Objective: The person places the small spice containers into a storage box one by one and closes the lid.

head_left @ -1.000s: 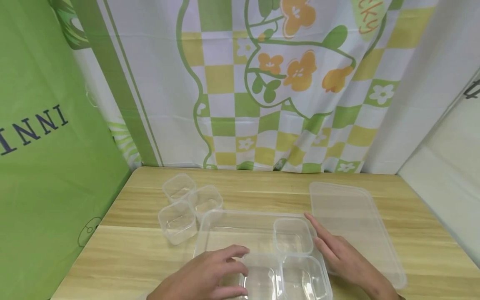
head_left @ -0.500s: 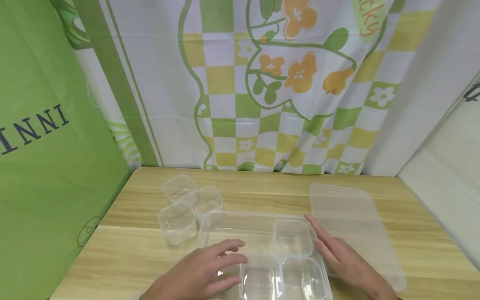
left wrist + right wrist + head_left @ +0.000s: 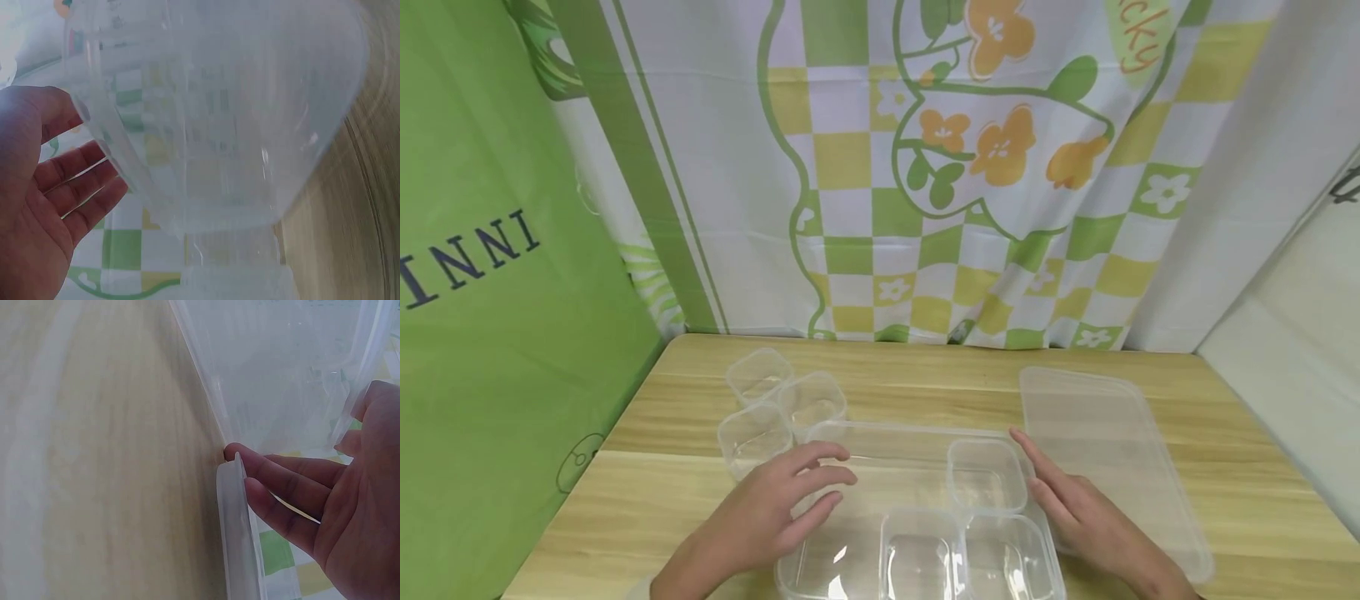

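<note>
A large clear plastic container (image 3: pixel 842 542) stands at the table's front, its near end cut off by the frame. Inside its right half sit three small clear boxes, one at the back (image 3: pixel 987 477) and two at the front (image 3: pixel 921 558). My left hand (image 3: pixel 760 508) hovers over the container's left side, fingers loosely bent and holding nothing. Along the right wall lies my right hand (image 3: pixel 1093 525), fingers extended; its thumb and fingertips are at the wall. In the right wrist view, its fingers (image 3: pixel 287 487) lie between the container (image 3: pixel 281 375) and a lid edge (image 3: pixel 240 531).
Three more small clear boxes (image 3: pixel 812 404) cluster behind the container's back left corner. A flat translucent lid (image 3: pixel 1108 458) lies on the wooden table (image 3: pixel 925 375) at the right. A patterned curtain (image 3: pixel 925 250) hangs behind, with a green cloth (image 3: pixel 512 375) on the left.
My left hand has moved left and back, away from the front left small box inside the container. My right hand and the boxes have stayed in place.
</note>
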Available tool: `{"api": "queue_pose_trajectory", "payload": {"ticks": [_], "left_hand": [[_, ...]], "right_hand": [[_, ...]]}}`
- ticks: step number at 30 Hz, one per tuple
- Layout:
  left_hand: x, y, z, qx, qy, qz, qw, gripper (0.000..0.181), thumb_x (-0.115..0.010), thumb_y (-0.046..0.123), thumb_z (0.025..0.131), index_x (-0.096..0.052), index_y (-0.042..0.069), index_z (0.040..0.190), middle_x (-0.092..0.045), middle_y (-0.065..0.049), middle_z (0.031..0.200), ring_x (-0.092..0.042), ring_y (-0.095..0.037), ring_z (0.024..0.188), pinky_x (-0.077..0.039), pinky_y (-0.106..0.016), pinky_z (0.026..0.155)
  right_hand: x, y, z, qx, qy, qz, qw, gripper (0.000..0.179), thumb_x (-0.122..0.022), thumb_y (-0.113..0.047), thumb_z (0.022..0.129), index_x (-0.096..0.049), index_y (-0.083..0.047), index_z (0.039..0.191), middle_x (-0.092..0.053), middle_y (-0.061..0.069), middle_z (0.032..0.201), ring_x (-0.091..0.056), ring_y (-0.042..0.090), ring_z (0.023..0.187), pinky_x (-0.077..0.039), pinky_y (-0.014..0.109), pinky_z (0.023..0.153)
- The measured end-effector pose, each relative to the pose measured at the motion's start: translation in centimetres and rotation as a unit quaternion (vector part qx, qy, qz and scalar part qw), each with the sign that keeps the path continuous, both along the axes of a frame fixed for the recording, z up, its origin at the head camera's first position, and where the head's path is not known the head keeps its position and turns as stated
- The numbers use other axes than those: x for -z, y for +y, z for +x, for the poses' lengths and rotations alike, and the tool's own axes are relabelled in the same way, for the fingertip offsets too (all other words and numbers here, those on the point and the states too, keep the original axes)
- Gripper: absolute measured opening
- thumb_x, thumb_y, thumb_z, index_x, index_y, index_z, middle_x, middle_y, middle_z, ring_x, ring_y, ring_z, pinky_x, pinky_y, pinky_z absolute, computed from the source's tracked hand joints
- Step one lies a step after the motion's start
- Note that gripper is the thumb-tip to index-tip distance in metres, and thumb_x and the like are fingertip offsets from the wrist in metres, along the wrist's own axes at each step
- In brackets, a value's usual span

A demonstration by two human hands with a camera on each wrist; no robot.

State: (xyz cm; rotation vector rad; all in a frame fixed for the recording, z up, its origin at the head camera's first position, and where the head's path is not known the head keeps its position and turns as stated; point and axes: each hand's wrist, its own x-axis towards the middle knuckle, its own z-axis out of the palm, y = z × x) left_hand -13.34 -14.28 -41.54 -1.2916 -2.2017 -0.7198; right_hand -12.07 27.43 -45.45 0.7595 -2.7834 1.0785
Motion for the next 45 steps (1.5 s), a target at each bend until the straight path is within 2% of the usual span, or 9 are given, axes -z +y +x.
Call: {"api": "queue_pose_trajectory", "payload": {"ticks": [6, 11, 16, 21, 24, 29, 36, 45], "left_hand": [[0.1, -1.4, -0.7, -0.043, 0.008, 0.008, 0.999, 0.02, -0.054, 0.026, 0.108, -0.072, 0.017, 0.109, -0.065, -0.003, 0.122, -0.065, -0.019, 0.104, -0.055, -0.036, 0.088], [0.0, -2.9, -1.2, -0.078, 0.01, 0.006, 0.9969, 0.021, -0.056, 0.029, 0.105, -0.072, 0.016, 0.109, -0.063, -0.002, 0.117, -0.062, -0.021, 0.104, -0.053, -0.04, 0.089], [-0.2, -4.5, -1.8, -0.101, 0.002, 0.012, 0.9948, 0.017, -0.069, 0.021, 0.093, -0.072, 0.015, 0.11, -0.064, -0.004, 0.117, -0.062, -0.024, 0.107, -0.054, -0.045, 0.09], [-0.1, -6.3, -2.3, -0.133, -0.006, 0.016, 0.991, 0.034, -0.081, 0.012, 0.082, -0.072, 0.014, 0.114, -0.063, -0.005, 0.121, -0.063, -0.026, 0.11, -0.056, -0.047, 0.088], [0.0, -7.3, -2.6, -0.154, -0.023, 0.015, 0.9877, 0.039, -0.084, 0.011, 0.08, -0.071, 0.013, 0.116, -0.063, -0.008, 0.122, -0.062, -0.027, 0.112, -0.055, -0.05, 0.088], [0.3, -8.5, -3.0, -0.179, -0.038, 0.007, 0.9832, 0.037, -0.085, 0.014, 0.08, -0.071, 0.012, 0.114, -0.063, -0.01, 0.122, -0.061, -0.032, 0.113, -0.053, -0.055, 0.091], [0.8, -9.4, -3.2, -0.229, -0.06, -0.005, 0.9717, 0.045, -0.088, 0.021, 0.08, -0.069, 0.006, 0.118, -0.064, -0.014, 0.125, -0.061, -0.037, 0.115, -0.049, -0.062, 0.094], [1.3, -10.2, -2.6, -0.274, -0.139, -0.028, 0.9511, 0.044, -0.083, 0.032, 0.088, -0.068, 0.008, 0.123, -0.056, -0.023, 0.138, -0.052, -0.047, 0.125, -0.041, -0.071, 0.1]], "right_hand": [[0.1, 0.0, 0.0, 0.009, 0.007, 0.004, 0.9999, 0.058, -0.045, -0.013, 0.112, -0.023, -0.021, 0.165, -0.021, -0.024, 0.067, -0.032, -0.005, 0.059, -0.042, 0.024, 0.078], [0.2, 0.1, 0.0, 0.007, -0.005, 0.001, 1.0, 0.058, -0.043, -0.014, 0.112, -0.021, -0.023, 0.165, -0.02, -0.024, 0.064, -0.023, -0.006, 0.054, -0.041, 0.024, 0.078], [0.3, 0.1, 0.0, 0.005, -0.016, -0.004, 0.9999, 0.057, -0.042, -0.015, 0.113, -0.021, -0.021, 0.165, -0.02, -0.024, 0.063, -0.02, -0.006, 0.052, -0.042, 0.024, 0.078], [0.2, 0.0, 0.0, 0.004, -0.008, -0.003, 1.0, 0.058, -0.043, -0.014, 0.112, -0.021, -0.021, 0.165, -0.021, -0.024, 0.064, -0.022, -0.006, 0.053, -0.042, 0.024, 0.078], [0.2, 0.0, 0.0, 0.004, -0.009, -0.004, 0.9999, 0.057, -0.043, -0.014, 0.112, -0.022, -0.021, 0.165, -0.021, -0.024, 0.063, -0.022, -0.006, 0.052, -0.042, 0.024, 0.077], [0.3, 0.0, 0.0, 0.01, -0.006, 0.002, 0.9999, 0.057, -0.043, -0.015, 0.112, -0.022, -0.021, 0.165, -0.02, -0.025, 0.063, -0.023, -0.006, 0.053, -0.042, 0.024, 0.078], [0.2, 0.0, 0.1, 0.012, 0.0, 0.004, 0.9999, 0.057, -0.043, -0.014, 0.112, -0.023, -0.022, 0.165, -0.02, -0.025, 0.064, -0.025, -0.006, 0.054, -0.041, 0.024, 0.077], [0.2, 0.0, 0.0, 0.012, 0.006, 0.006, 0.9999, 0.059, -0.044, -0.013, 0.112, -0.022, -0.025, 0.165, -0.021, -0.025, 0.064, -0.028, -0.005, 0.054, -0.043, 0.025, 0.078]]}}
